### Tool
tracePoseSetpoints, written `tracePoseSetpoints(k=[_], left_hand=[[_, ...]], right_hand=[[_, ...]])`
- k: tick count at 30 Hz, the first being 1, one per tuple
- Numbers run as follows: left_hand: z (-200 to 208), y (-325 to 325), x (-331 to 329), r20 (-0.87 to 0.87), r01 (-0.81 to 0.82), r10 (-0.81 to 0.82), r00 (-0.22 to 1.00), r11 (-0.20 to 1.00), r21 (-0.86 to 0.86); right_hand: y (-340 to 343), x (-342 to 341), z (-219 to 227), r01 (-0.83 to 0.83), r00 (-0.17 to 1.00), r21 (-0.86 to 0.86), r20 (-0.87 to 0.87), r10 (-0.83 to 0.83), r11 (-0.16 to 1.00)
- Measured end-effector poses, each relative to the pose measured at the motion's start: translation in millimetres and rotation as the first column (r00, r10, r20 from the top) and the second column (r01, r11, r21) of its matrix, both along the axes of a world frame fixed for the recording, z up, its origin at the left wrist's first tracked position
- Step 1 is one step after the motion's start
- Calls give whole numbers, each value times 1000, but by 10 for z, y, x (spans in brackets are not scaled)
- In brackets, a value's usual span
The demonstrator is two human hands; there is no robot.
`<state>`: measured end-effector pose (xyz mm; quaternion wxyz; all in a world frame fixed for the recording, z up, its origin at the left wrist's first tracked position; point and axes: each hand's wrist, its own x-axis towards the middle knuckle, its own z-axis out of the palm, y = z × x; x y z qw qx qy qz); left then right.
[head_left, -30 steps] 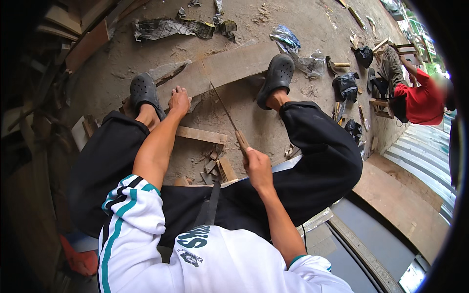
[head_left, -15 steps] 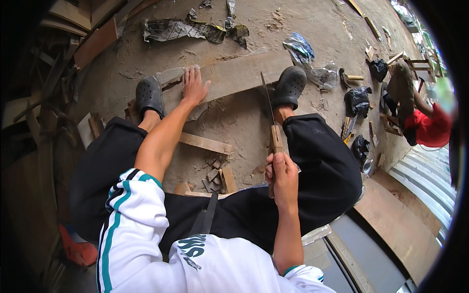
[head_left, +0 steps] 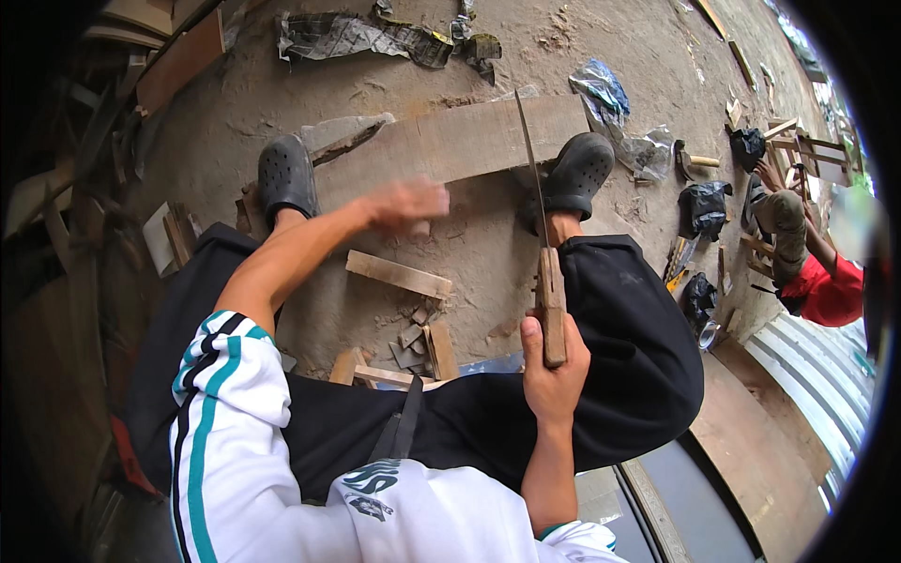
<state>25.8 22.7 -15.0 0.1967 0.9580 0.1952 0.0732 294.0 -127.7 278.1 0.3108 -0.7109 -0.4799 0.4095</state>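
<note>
A handsaw (head_left: 552,324) with a wooden handle is gripped in my right hand (head_left: 556,375), its narrow blade pointing away from me, the tip over the far right part of a wide wooden board (head_left: 469,136). The board lies across the ground between my two dark clogs. My left hand (head_left: 410,204) is in the air just on the near side of the board, its fingers smeared by motion. Nearer to me lies a short wooden strip (head_left: 399,274), with several small wood offcuts (head_left: 413,338) below it.
A crumpled plastic sheet (head_left: 601,89), a hammer (head_left: 696,161) and black plastic bags (head_left: 704,206) lie at the right. Torn paper (head_left: 347,38) is on the far ground. Stacked boards (head_left: 183,61) stand at the left. Another person in red (head_left: 826,291) sits at far right.
My left hand has come off the board and moved toward me and to the right. The saw has shifted slightly right in my right hand, its tip now farther out over the board.
</note>
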Motion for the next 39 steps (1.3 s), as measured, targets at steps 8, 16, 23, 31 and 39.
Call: tracePoseSetpoints(k=[8, 16, 23, 31, 39], left_hand=[[198, 412, 449, -582, -717, 631, 513, 688, 113], [-280, -252, -246, -159, 224, -163, 974, 815, 534], [430, -62, -476, -477, -758, 687, 548, 650, 64], [513, -148, -309, -676, -881, 648, 350, 473, -3], [514, -106, -226, -714, -891, 624, 318, 455, 0]], right_hand=[[-142, -61, -165, 13, 997, -32, 77, -10, 999], [12, -293, -90, -63, 994, -61, -94, 57, 996], [254, -601, -256, -77, 997, 4, -9, 77, 997], [434, -678, -418, -116, 993, -15, 10, 116, 993], [429, -692, -333, -129, 990, -57, 47, 132, 990]])
